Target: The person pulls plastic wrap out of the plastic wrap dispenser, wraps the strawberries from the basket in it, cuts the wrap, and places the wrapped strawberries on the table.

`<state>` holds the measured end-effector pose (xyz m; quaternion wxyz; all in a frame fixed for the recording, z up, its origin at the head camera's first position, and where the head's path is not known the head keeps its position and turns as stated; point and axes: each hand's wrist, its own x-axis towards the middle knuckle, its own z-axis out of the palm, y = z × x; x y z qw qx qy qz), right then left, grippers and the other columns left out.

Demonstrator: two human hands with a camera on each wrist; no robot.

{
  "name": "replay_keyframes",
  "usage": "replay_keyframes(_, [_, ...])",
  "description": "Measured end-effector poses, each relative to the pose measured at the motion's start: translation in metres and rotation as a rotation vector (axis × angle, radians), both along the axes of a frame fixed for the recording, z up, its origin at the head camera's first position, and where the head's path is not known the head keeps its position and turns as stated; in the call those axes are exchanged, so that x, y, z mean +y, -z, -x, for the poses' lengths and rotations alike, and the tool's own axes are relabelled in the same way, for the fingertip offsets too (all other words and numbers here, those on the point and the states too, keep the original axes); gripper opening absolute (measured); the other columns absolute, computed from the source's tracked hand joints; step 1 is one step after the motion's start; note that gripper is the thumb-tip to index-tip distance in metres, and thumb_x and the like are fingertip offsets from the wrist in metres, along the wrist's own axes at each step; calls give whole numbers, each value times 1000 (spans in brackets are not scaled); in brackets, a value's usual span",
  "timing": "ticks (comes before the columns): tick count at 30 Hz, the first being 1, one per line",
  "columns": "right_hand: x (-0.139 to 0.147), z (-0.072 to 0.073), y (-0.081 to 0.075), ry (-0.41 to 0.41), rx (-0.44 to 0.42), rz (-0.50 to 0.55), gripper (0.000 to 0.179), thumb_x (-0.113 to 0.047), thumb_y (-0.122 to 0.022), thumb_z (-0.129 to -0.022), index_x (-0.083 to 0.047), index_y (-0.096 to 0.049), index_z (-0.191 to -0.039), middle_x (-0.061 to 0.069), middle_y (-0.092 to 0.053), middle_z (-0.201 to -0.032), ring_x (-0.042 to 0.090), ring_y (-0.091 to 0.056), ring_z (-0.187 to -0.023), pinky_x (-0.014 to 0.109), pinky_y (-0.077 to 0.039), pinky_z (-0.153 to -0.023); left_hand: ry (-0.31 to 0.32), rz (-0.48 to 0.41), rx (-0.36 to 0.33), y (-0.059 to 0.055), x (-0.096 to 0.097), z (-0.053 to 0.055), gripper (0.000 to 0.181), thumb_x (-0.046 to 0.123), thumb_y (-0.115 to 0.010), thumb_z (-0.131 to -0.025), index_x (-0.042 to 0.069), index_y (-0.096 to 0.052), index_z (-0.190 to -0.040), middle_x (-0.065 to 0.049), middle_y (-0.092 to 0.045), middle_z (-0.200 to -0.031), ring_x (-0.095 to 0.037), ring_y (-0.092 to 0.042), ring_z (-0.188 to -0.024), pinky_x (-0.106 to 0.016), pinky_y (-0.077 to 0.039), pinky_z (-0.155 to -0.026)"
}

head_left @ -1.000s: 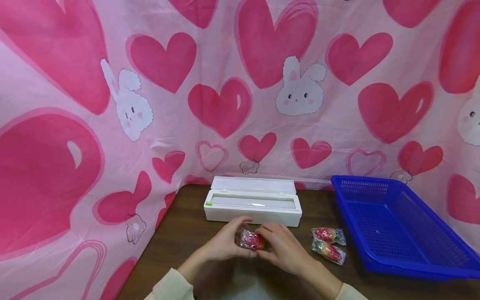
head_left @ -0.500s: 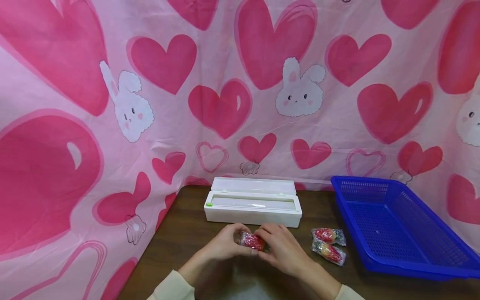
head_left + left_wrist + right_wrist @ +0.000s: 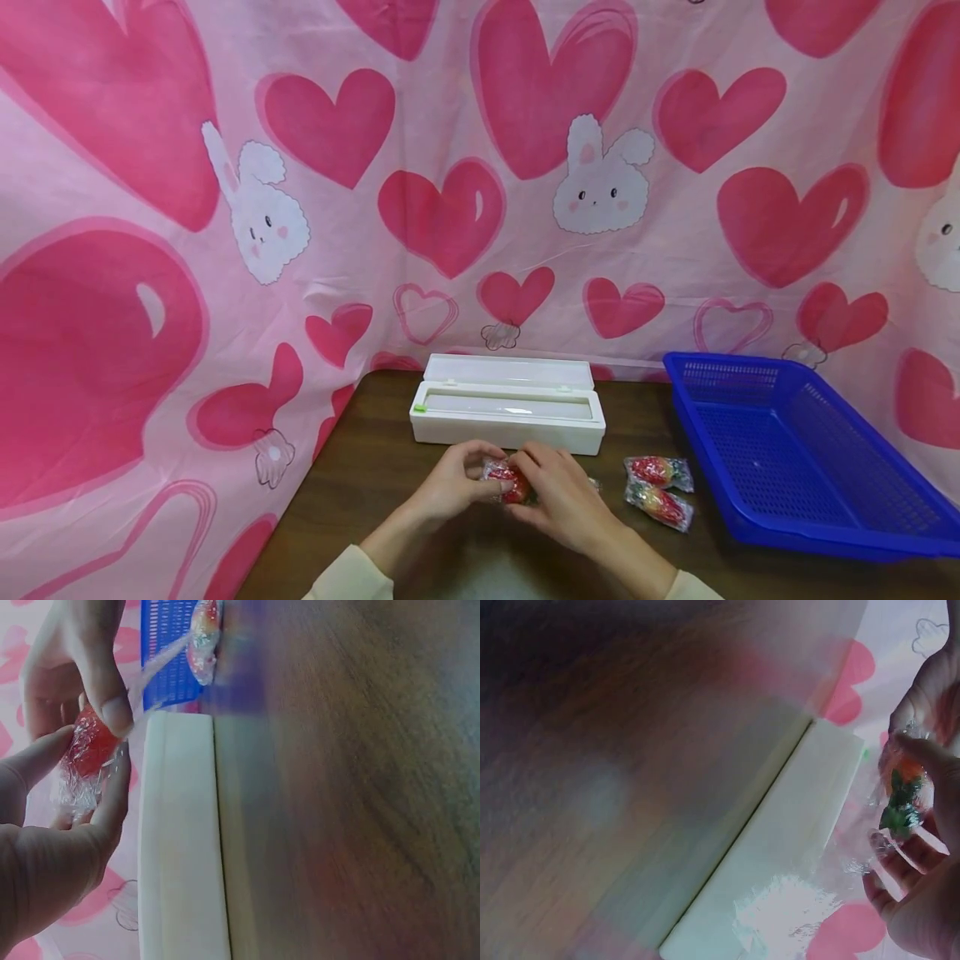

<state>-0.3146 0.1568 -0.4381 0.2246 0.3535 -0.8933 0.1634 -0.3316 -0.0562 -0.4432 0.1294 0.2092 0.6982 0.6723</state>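
A red strawberry (image 3: 516, 487) with green leaves, in clear plastic film, is held between both hands above the table. My left hand (image 3: 448, 485) grips its left end between thumb and fingers, as the left wrist view also shows. My right hand (image 3: 557, 496) holds the strawberry's other end, covering part of it in the head view. In the right wrist view, film (image 3: 877, 840) lies against the right fingertips, beside the leaves (image 3: 901, 806). A loose strip of film (image 3: 161, 660) stretches away past the right thumb in the left wrist view.
A white cling film dispenser (image 3: 510, 433) with raised lid stands just behind the hands. To the right lie two film-wrapped strawberries, one farther back (image 3: 656, 472) and one nearer (image 3: 660, 505). Beyond them is a blue plastic basket (image 3: 723, 492). A heart-patterned cloth (image 3: 442, 108) hangs behind.
The left thumb has shifted up over the strawberry and the right hand has turned slightly. A bit of film now shows beyond the right hand. Other things stay put.
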Motion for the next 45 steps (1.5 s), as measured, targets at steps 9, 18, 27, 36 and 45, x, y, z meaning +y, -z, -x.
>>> replay_keyframes(9, [2,1,5,51,-103,-78,98,-51,-90,-69,-6,-49,-145,7,-62,-133,23,-58,-124,50,-44,-105,55,-80,-68,1,-1,-1,39,0,-73,-92,-10,-56,-126,-16,-63,-117,-20,-68,-97,-33,-60,-77])
replay_keyframes(18, [5,2,5,-12,24,-143,41,-34,-85,-68,-21,-69,-103,-13,-50,-88,10,-53,-84,39,-46,-86,85,-23,-71,2,-3,-2,43,-7,-75,-88,-9,-55,-126,-15,-66,-110,-22,-71,-93,-38,-61,-74])
replay_keyframes(27, [9,3,5,1,-32,-128,37,-34,-86,-69,-21,-70,-101,-13,-55,-92,10,-56,-86,37,-46,-84,87,8,-141,5,-5,-1,52,9,-76,-92,-12,-50,-133,-17,-68,-112,-24,-71,-95,-46,-60,-80])
replay_keyframes(36, [21,5,-1,73,-156,-80,77,-49,-91,-70,-13,-64,-133,-1,-64,-126,20,-59,-113,46,-46,-90,38,18,-80,8,-12,3,30,9,-75,-93,-8,-60,-113,-17,-73,-100,-23,-73,-86,-52,-59,-76])
replay_keyframes(45, [29,6,-1,88,-406,-26,80,-33,-89,-75,-9,-55,-144,12,-67,-132,32,-67,-111,54,-56,-81,64,21,-79,7,-10,2,30,9,-76,-93,-7,-62,-114,-14,-73,-100,-21,-71,-84,-55,-59,-78])
